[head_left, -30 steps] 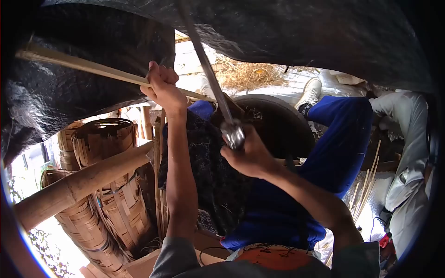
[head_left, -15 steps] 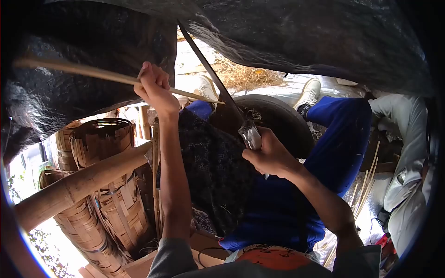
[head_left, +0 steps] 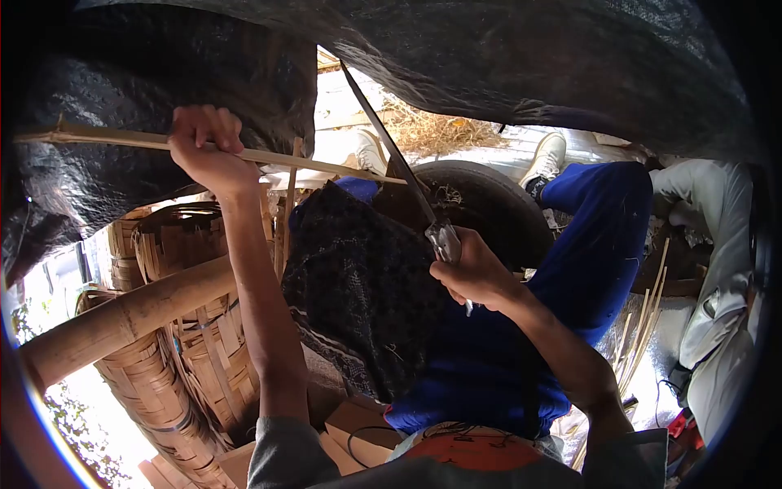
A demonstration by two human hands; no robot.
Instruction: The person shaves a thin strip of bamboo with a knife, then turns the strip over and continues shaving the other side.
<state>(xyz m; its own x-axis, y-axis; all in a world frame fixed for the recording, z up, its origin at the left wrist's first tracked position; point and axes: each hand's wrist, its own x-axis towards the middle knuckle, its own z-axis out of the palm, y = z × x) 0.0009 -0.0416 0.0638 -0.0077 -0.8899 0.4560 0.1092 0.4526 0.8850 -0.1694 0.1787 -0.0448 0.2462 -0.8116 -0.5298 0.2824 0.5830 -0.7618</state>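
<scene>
My left hand (head_left: 210, 151) is closed around a long, thin bamboo strip (head_left: 318, 165), held nearly level with a slight slope down to the right. A node shows near the strip's far left end. In my right hand (head_left: 479, 273) is the handle of a long knife (head_left: 383, 134), its dark, narrow blade pointing up and to the left. The strip's right end overlaps the blade just above the handle. A dark patterned cloth (head_left: 358, 277) lies over my left leg, below the strip.
Woven bamboo baskets (head_left: 175, 244) stand at the left behind a thick bamboo pole (head_left: 130, 314). Black plastic sheeting (head_left: 554, 73) hangs across the top. A round dark tub-like rim (head_left: 497, 183) sits between my legs. Another person's pale trousers (head_left: 713, 244) are at the right, beside thin bamboo sticks (head_left: 643, 326).
My left hand has moved left and slightly up along the strip's line. The strip's left end is sharper now, its node visible. The knife and right hand have shifted only slightly.
</scene>
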